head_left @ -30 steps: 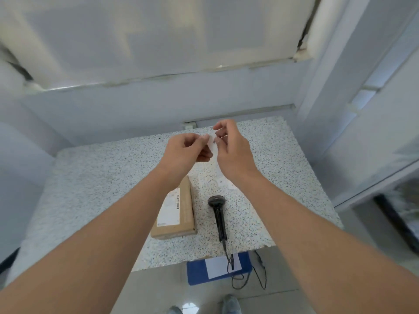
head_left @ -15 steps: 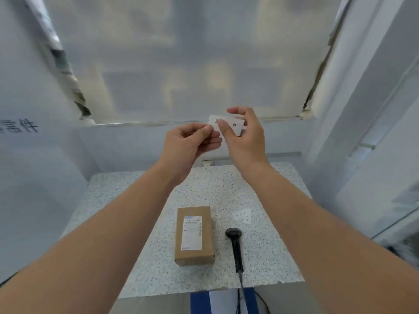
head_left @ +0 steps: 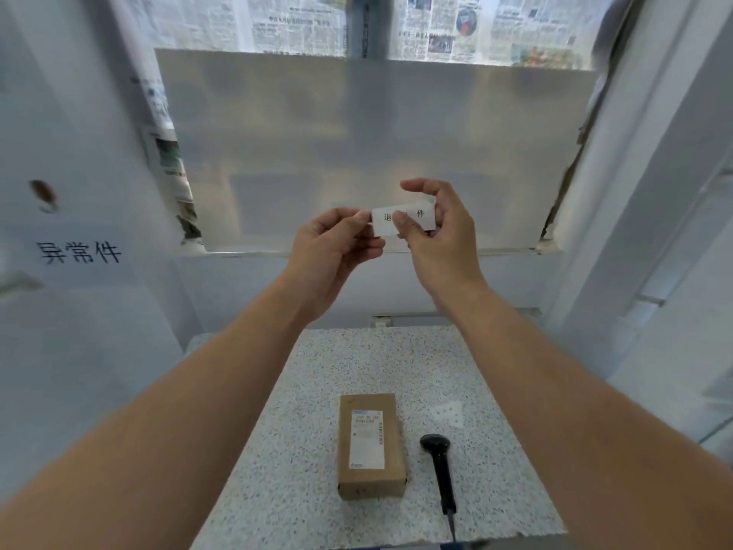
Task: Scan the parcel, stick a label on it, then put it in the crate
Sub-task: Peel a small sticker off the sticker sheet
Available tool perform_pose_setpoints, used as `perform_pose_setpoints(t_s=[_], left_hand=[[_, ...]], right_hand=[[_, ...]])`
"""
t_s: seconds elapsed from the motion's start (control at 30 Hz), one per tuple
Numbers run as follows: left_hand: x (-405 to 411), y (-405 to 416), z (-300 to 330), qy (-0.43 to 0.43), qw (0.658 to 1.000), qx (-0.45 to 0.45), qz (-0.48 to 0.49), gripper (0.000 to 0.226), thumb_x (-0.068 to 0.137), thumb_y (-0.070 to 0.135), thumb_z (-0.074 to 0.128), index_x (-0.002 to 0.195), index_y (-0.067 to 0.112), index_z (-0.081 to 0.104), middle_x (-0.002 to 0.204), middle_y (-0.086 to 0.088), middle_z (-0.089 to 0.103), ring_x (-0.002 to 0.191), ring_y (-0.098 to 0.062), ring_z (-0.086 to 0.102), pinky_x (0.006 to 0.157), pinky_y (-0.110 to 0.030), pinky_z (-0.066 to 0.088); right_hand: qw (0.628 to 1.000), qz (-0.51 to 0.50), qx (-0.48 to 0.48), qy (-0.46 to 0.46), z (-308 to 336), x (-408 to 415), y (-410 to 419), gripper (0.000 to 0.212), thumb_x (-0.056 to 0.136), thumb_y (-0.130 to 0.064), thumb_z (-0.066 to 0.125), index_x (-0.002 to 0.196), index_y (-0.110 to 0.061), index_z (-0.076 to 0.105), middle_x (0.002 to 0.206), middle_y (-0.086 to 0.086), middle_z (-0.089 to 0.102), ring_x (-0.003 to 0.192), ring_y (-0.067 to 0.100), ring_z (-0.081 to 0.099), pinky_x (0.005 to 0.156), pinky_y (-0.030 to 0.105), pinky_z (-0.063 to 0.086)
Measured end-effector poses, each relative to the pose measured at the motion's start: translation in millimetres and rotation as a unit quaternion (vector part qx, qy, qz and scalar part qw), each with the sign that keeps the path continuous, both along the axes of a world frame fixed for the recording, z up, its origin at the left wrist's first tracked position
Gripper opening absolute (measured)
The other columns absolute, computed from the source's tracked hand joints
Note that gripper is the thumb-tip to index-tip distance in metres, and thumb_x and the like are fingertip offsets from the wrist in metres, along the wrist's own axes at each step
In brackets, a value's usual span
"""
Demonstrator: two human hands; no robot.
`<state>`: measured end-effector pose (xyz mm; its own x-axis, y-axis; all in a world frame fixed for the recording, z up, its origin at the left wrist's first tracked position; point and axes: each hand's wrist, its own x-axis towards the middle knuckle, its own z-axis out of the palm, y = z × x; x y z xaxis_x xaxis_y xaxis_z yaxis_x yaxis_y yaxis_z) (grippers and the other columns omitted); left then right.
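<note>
I hold a small white label (head_left: 418, 219) with black printed characters up in front of the window. My left hand (head_left: 332, 248) pinches its left edge, and my right hand (head_left: 435, 231) grips its middle and right side. Far below, a brown cardboard parcel (head_left: 371, 444) with a white shipping sticker lies flat on the speckled table (head_left: 325, 462). A black handheld scanner (head_left: 439, 466) lies just right of the parcel. No crate is in view.
A slip of white label backing (head_left: 448, 414) lies on the table beyond the scanner. A frosted panel and newspaper cover the window (head_left: 357, 144) ahead. White walls close in on both sides, the left one (head_left: 79, 252) printed with black characters.
Both hands have risen well above the table with the label, and the view has tilted up to the window. The blue thing on the floor below the table edge has dropped out of sight.
</note>
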<state>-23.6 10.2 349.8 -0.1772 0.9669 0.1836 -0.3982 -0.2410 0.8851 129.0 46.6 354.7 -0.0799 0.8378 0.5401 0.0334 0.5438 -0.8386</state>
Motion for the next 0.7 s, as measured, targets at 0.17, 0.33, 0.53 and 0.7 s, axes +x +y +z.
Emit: perform_pose_setpoints(t_s=[0.17, 0.33, 0.53, 0.7], left_hand=[[-10.8, -5.4, 0.6, 0.034, 0.999, 0.011, -0.011, 0.011, 0.099, 0.000, 0.061, 0.093, -0.001, 0.070, 0.082, -0.016, 0.071, 0.072, -0.024, 0.068, 0.073, -0.030, 0.062], [-16.1, -10.6, -3.0, 0.071, 0.997, 0.005, -0.030, 0.009, 0.097, -0.001, 0.063, 0.097, -0.004, 0.071, 0.083, -0.017, 0.072, 0.073, -0.024, 0.070, 0.073, -0.030, 0.062], [-14.0, -15.4, -5.2, 0.130, 0.991, -0.009, -0.042, 0.010, 0.094, 0.002, 0.070, 0.096, -0.007, 0.072, 0.086, -0.022, 0.073, 0.079, -0.030, 0.072, 0.079, -0.034, 0.063], [-7.2, -18.9, -11.2, 0.173, 0.983, -0.028, -0.049, 0.016, 0.091, -0.002, 0.072, 0.102, -0.013, 0.070, 0.091, -0.027, 0.075, 0.079, -0.032, 0.074, 0.083, -0.038, 0.064]], right_hand=[[0.999, 0.038, -0.006, -0.017, -0.6, 2.6, -7.1, 0.037, 0.095, -0.003, 0.071, 0.124, -0.026, 0.063, 0.104, 0.004, 0.066, 0.075, 0.005, 0.064, 0.069, 0.018, 0.053], [0.998, 0.044, -0.014, -0.037, -5.8, 7.2, -12.0, 0.040, 0.095, -0.005, 0.072, 0.128, -0.024, 0.063, 0.089, -0.004, 0.063, 0.069, 0.002, 0.061, 0.066, 0.018, 0.052], [0.998, 0.044, -0.022, -0.038, -11.2, 12.2, -15.1, 0.040, 0.095, -0.006, 0.073, 0.128, -0.027, 0.063, 0.095, -0.003, 0.065, 0.073, 0.009, 0.062, 0.067, 0.019, 0.051], [0.998, 0.036, -0.031, -0.038, -16.0, 17.6, -18.0, 0.040, 0.095, -0.008, 0.073, 0.127, -0.028, 0.063, 0.099, -0.002, 0.066, 0.067, -0.002, 0.062, 0.067, 0.019, 0.052]])
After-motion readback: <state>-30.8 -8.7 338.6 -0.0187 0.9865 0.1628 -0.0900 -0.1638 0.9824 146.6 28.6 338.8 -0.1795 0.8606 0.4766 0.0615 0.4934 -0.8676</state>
